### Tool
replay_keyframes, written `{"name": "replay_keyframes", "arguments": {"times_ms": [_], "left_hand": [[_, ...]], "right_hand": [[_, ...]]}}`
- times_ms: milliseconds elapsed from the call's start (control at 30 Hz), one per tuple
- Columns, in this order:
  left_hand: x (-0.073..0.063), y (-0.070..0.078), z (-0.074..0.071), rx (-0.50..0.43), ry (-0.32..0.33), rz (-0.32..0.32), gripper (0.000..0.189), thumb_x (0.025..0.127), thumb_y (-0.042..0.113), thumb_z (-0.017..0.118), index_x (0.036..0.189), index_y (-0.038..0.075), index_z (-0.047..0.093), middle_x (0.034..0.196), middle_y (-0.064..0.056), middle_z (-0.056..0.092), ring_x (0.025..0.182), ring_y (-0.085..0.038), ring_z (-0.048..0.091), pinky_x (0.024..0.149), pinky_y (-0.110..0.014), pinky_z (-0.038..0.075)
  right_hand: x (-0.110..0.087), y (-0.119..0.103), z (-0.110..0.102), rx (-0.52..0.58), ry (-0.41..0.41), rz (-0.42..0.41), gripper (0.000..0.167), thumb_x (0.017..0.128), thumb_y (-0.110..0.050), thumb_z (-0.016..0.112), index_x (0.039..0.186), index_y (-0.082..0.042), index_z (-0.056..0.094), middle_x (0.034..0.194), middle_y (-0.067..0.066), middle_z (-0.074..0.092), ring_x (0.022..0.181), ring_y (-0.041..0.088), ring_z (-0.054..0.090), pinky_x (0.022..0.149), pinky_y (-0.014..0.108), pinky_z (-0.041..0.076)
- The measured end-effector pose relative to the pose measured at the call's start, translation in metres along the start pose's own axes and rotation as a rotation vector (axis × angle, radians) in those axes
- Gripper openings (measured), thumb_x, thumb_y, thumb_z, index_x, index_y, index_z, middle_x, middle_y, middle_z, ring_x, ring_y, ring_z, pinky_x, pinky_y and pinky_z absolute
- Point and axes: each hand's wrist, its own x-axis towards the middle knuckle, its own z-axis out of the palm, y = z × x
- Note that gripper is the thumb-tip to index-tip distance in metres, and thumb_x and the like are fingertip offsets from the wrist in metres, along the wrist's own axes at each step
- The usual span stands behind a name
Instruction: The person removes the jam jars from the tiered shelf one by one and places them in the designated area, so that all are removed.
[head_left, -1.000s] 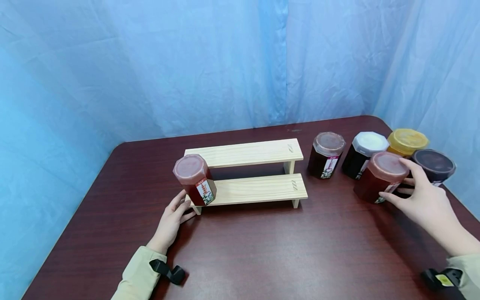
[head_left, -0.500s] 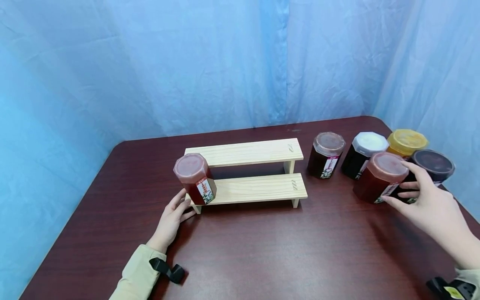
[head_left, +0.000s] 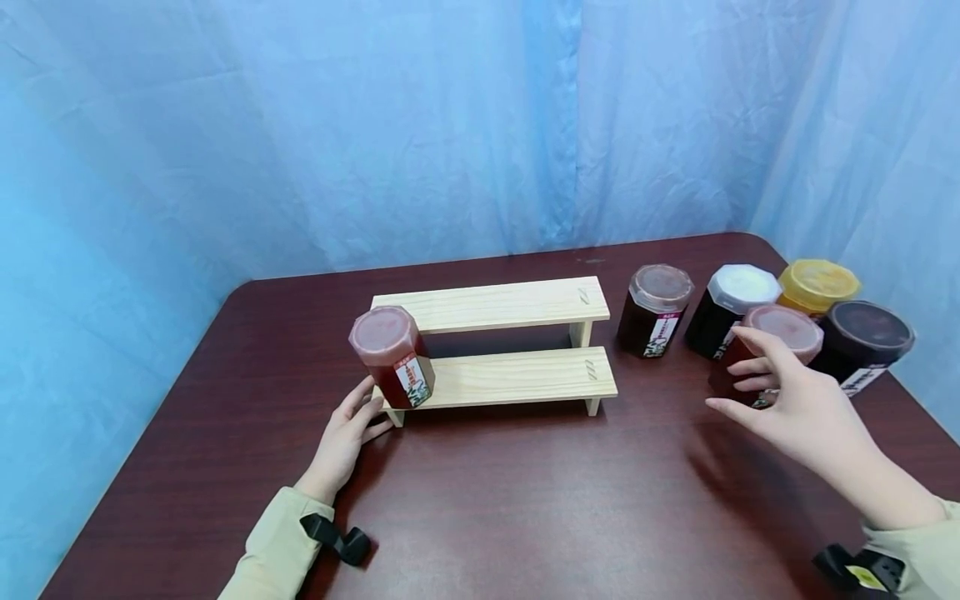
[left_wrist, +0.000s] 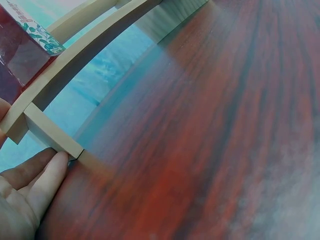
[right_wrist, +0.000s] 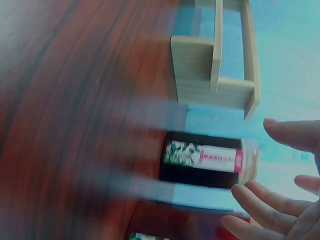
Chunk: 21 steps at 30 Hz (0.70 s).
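Note:
My left hand (head_left: 339, 446) rests against the left end of a two-step wooden shelf (head_left: 517, 375), its fingertips touching the front leg (left_wrist: 55, 132). On the lower step's left end stands a red jar (head_left: 393, 367) with a pinkish lid and a white label. At the right, my right hand (head_left: 802, 408) is in the air with thumb and fingers spread and nothing between them. It partly hides a second red jar (head_left: 783, 333) standing behind it. In the right wrist view, a dark labelled jar (right_wrist: 202, 159) stands beyond the fingertips.
Around the second red jar stand a dark jar with a clear lid (head_left: 652, 312), a white-lidded dark jar (head_left: 731, 308), a yellow-lidded jar (head_left: 817, 283) and a black-lidded jar (head_left: 862, 346). Blue curtains (head_left: 412, 125) hang behind the dark wooden table (head_left: 525, 500).
My right hand has come away from the second red jar and moved left, in front of it. The jars stay in place. My left hand has barely moved.

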Motion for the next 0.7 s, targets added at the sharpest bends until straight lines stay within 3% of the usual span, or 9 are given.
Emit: {"name": "replay_keyframes", "arguments": {"times_ms": [167, 233, 333, 433, 500, 700], "left_hand": [[0.000, 0.000, 0.000, 0.004, -0.005, 0.001, 0.052, 0.100, 0.013, 0.043, 0.148, 0.005, 0.025, 0.141, -0.025, 0.036, 0.095, 0.002, 0.057, 0.082, -0.021, 0.051], [-0.001, 0.000, 0.000, 0.006, -0.006, -0.003, 0.052, 0.101, 0.014, 0.043, 0.148, 0.005, 0.025, 0.142, -0.024, 0.035, 0.095, 0.002, 0.056, 0.082, -0.021, 0.051], [-0.001, 0.000, 0.000, 0.007, -0.010, -0.006, 0.052, 0.101, 0.014, 0.043, 0.148, 0.005, 0.025, 0.142, -0.024, 0.035, 0.095, 0.002, 0.056, 0.082, -0.021, 0.051], [-0.001, 0.000, 0.000, 0.011, -0.010, -0.005, 0.051, 0.101, 0.015, 0.043, 0.148, 0.006, 0.026, 0.142, -0.024, 0.036, 0.096, 0.002, 0.056, 0.083, -0.021, 0.051], [-0.001, 0.001, 0.000, 0.015, -0.010, -0.002, 0.051, 0.101, 0.015, 0.043, 0.148, 0.006, 0.026, 0.142, -0.024, 0.036, 0.096, 0.002, 0.056, 0.083, -0.021, 0.051], [-0.001, 0.001, 0.000, 0.016, -0.012, 0.003, 0.052, 0.101, 0.015, 0.043, 0.148, 0.006, 0.026, 0.142, -0.024, 0.036, 0.096, 0.002, 0.057, 0.083, -0.022, 0.051]], "right_hand": [[0.008, -0.013, 0.010, 0.051, -0.026, -0.020, 0.082, 0.071, -0.021, 0.084, 0.139, -0.014, 0.041, 0.098, 0.017, 0.067, 0.080, -0.021, 0.048, 0.066, 0.002, 0.041], [0.010, -0.019, 0.015, 0.062, -0.033, -0.025, 0.081, 0.072, -0.021, 0.083, 0.140, -0.014, 0.040, 0.101, 0.017, 0.067, 0.082, -0.011, 0.056, 0.069, 0.003, 0.043], [0.014, -0.027, 0.022, 0.076, -0.043, -0.031, 0.081, 0.073, -0.021, 0.082, 0.141, -0.013, 0.038, 0.104, 0.017, 0.066, 0.087, 0.013, 0.065, 0.073, 0.020, 0.053], [0.018, -0.036, 0.029, 0.092, -0.053, -0.033, 0.081, 0.074, -0.020, 0.082, 0.141, -0.014, 0.037, 0.107, 0.016, 0.066, 0.092, 0.031, 0.066, 0.077, 0.042, 0.054], [0.021, -0.042, 0.034, 0.105, -0.059, -0.041, 0.081, 0.074, -0.019, 0.082, 0.141, -0.014, 0.037, 0.108, 0.017, 0.065, 0.093, 0.033, 0.065, 0.078, 0.048, 0.053], [0.031, -0.058, 0.051, 0.149, -0.082, -0.077, 0.082, 0.072, -0.019, 0.083, 0.141, -0.017, 0.039, 0.113, 0.016, 0.063, 0.096, 0.031, 0.066, 0.076, 0.044, 0.055]]}}
